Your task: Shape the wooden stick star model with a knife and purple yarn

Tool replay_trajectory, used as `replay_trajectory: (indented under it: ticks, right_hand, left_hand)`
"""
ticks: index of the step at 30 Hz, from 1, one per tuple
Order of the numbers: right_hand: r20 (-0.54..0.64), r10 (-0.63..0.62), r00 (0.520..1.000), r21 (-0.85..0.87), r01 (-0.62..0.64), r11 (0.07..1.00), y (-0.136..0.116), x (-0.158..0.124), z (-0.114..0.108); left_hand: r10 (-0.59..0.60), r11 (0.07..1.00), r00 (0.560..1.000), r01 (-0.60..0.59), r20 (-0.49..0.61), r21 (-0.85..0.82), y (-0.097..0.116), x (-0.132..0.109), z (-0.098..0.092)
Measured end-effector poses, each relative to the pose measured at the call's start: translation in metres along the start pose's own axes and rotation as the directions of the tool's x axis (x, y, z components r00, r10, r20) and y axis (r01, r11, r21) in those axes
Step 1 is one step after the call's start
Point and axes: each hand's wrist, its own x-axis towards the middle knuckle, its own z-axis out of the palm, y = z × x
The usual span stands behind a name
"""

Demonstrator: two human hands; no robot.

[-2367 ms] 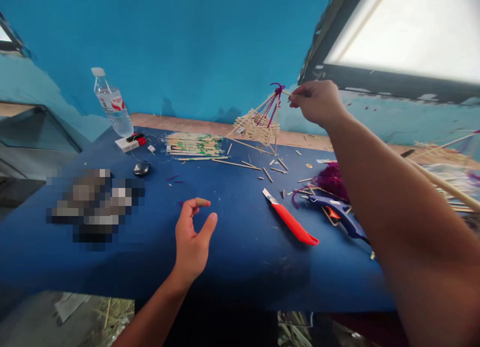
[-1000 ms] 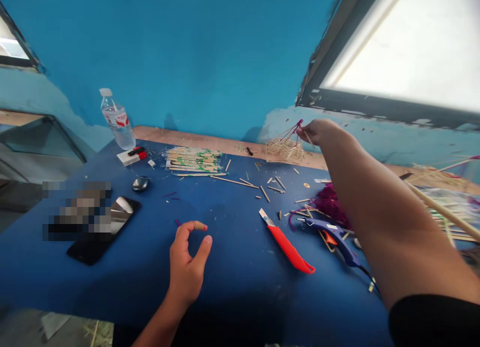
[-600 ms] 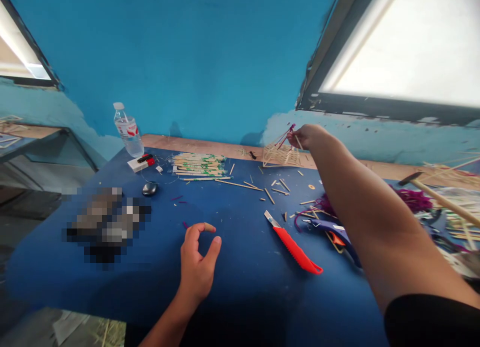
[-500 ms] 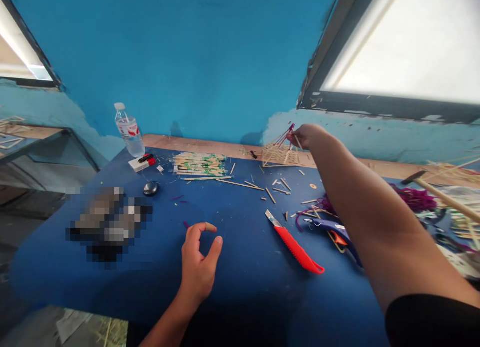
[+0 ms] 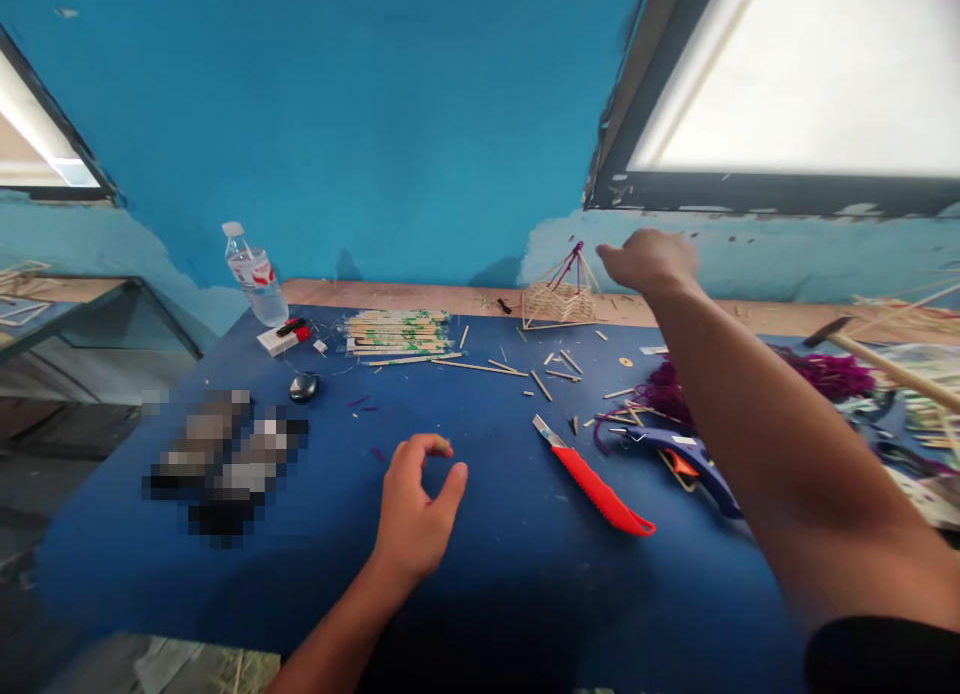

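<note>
A small house-like model of wooden sticks (image 5: 559, 296) with purple yarn at its peak stands at the far edge of the blue table (image 5: 487, 544), on the wooden ledge. My right hand (image 5: 649, 260) hovers just to its right, stretched far forward, fingers loosely curled, holding nothing that I can see. My left hand (image 5: 418, 509) rests near the table's front, fingers apart and curved, empty.
A red utility knife (image 5: 598, 481) and a blue glue gun (image 5: 684, 456) lie right of centre, beside purple yarn (image 5: 817, 372). A stick bundle (image 5: 395, 331), loose sticks, a water bottle (image 5: 255, 272) and a mouse (image 5: 303, 385) are further back. A hammer (image 5: 870, 354) lies at far right.
My right hand carried the stick model from mid-air down to the far ledge and has let go of it, pulling slightly right. My left hand stayed in place.
</note>
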Motion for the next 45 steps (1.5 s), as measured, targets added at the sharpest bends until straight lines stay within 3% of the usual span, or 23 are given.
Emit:
replay_trajectory:
  ticks: [2, 3, 6, 7, 9, 11, 15, 19, 21, 26, 29, 31, 32, 33, 34, 35, 37, 38, 40, 42, 43, 44, 45]
  right_hand:
    - [-0.124, 0.042, 0.991, -0.037, -0.047, 0.998, 0.002, -0.029, -0.021]
    - [-0.223, -0.023, 0.975, -0.04, 0.015, 0.999, 0.004, -0.05, -0.031]
    - [-0.371, -0.262, 0.891, -0.035, 0.268, 0.963, 0.017, -0.129, -0.046]
    - [-0.353, -0.298, 0.887, -0.034, 0.307, 0.951, 0.025, -0.157, -0.045]
    - [-0.142, -0.36, 0.922, -0.03, 0.359, 0.933, 0.041, -0.211, -0.035]
    - [0.096, -0.41, 0.907, -0.023, 0.414, 0.91, 0.06, -0.254, -0.016]
    - [0.218, -0.428, 0.877, 0.068, 0.423, 0.903, 0.09, -0.3, 0.021]
    - [0.166, -0.36, 0.918, 0.051, 0.357, 0.933, 0.097, -0.305, 0.03]
    - [0.155, -0.308, 0.939, 0.006, 0.311, 0.95, 0.089, -0.293, 0.026]
    - [0.188, -0.28, 0.941, -0.057, 0.295, 0.954, 0.038, -0.225, 0.023]
    - [0.22, -0.271, 0.937, -0.033, 0.285, 0.958, 0.006, -0.186, 0.036]
    - [0.162, -0.226, 0.961, -0.02, 0.232, 0.973, -0.004, -0.174, 0.049]
    - [0.14, -0.213, 0.967, -0.009, 0.217, 0.976, -0.004, -0.172, 0.055]
    - [0.128, -0.211, 0.969, 0.005, 0.212, 0.977, -0.001, -0.172, 0.061]
    - [0.128, -0.219, 0.967, 0.023, 0.218, 0.976, 0.004, -0.174, 0.065]
    - [0.133, -0.232, 0.964, 0.045, 0.227, 0.973, 0.011, -0.176, 0.069]
    - [0.14, -0.248, 0.959, 0.086, 0.238, 0.967, 0.025, -0.179, 0.072]
    - [0.132, -0.244, 0.961, 0.099, 0.232, 0.968, 0.03, -0.179, 0.073]
    - [0.109, -0.231, 0.967, 0.118, 0.219, 0.969, 0.036, -0.177, 0.072]
    - [0.107, -0.232, 0.967, 0.131, 0.217, 0.967, 0.035, -0.175, 0.07]
    - [0.12, -0.238, 0.964, 0.136, 0.222, 0.966, 0.034, -0.174, 0.069]
    - [0.143, -0.25, 0.958, 0.139, 0.23, 0.963, 0.031, -0.175, 0.069]
    - [0.17, -0.262, 0.95, 0.141, 0.24, 0.961, 0.029, -0.176, 0.068]
  left_hand:
    - [0.093, 0.984, 0.979, -0.118, 0.181, 0.136, 0.011, 0.022, -0.003]
    - [0.149, 0.945, 0.949, -0.219, 0.277, 0.242, 0.017, 0.034, -0.004]
    - [0.243, 0.696, 0.785, -0.551, 0.57, 0.462, 0.028, 0.067, 0.0]
    - [0.25, 0.658, 0.746, -0.599, 0.618, 0.456, 0.03, 0.076, 0.004]
    - [0.27, 0.595, 0.652, -0.691, 0.708, 0.41, 0.03, 0.089, 0.016]
    - [0.29, 0.53, 0.563, -0.768, 0.774, 0.36, 0.027, 0.095, 0.031]
    - [0.316, 0.432, 0.462, -0.848, 0.829, 0.308, 0.017, 0.094, 0.055]
    - [0.332, 0.386, 0.415, -0.879, 0.847, 0.279, 0.009, 0.086, 0.057]
    - [0.344, 0.368, 0.351, -0.904, 0.871, 0.219, 0.008, 0.081, 0.053]
    - [0.471, 0.262, 0.128, -0.965, 0.873, 0.0, 0.01, 0.067, 0.051]
    - [0.53, 0.235, 0.071, -0.97, 0.845, -0.066, 0.013, 0.056, 0.054]
    - [0.548, 0.239, 0.043, -0.965, 0.835, -0.107, 0.019, 0.051, 0.052]
    - [0.553, 0.247, 0.052, -0.963, 0.832, -0.104, 0.022, 0.052, 0.048]
    - [0.553, 0.269, 0.094, -0.96, 0.828, -0.071, 0.025, 0.054, 0.042]
    - [0.546, 0.305, 0.177, -0.952, 0.819, 0.003, 0.026, 0.059, 0.034]
    - [0.513, 0.362, 0.314, -0.923, 0.799, 0.13, 0.025, 0.067, 0.024]
    - [0.365, 0.554, 0.639, -0.733, 0.677, 0.393, 0.016, 0.087, 0.0]
    - [0.263, 0.638, 0.751, -0.606, 0.606, 0.475, 0.008, 0.097, -0.013]
    - [0.086, 0.719, 0.882, -0.377, 0.464, 0.584, -0.009, 0.112, -0.04]
    - [-0.081, 0.743, 0.925, -0.192, 0.371, 0.641, -0.019, 0.112, -0.07]
    - [-0.143, 0.772, 0.911, -0.141, 0.386, 0.62, -0.018, 0.106, -0.088]
    - [-0.169, 0.819, 0.874, -0.132, 0.455, 0.558, -0.013, 0.095, -0.109]
    - [-0.199, 0.871, 0.802, -0.118, 0.563, 0.477, -0.005, 0.082, -0.133]
